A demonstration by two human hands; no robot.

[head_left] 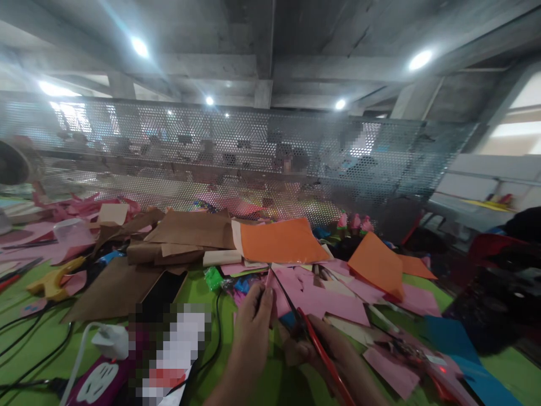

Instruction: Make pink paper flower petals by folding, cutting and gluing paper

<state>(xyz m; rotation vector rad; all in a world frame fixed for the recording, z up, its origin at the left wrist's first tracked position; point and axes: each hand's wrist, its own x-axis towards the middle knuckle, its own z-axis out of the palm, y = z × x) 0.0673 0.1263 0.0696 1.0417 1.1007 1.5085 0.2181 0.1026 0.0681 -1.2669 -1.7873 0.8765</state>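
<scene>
Scissors (307, 327) are lying in the right hand (332, 341), which is curling closed around them, above the green table (224, 332). The left hand (252, 321) is pinching pink paper (269, 277) beside them. Sheets (283, 241) are cluttering the table; a perforated screen (211, 144) is standing behind.

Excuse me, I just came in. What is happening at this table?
A person is working at a green table. The right hand holds red-handled scissors, which point forward. Close to their tip, the left hand pinches what looks like a small pink piece; whether it is being cut, I cannot tell. Pink paper lies around, with an orange sheet farther back.
</scene>
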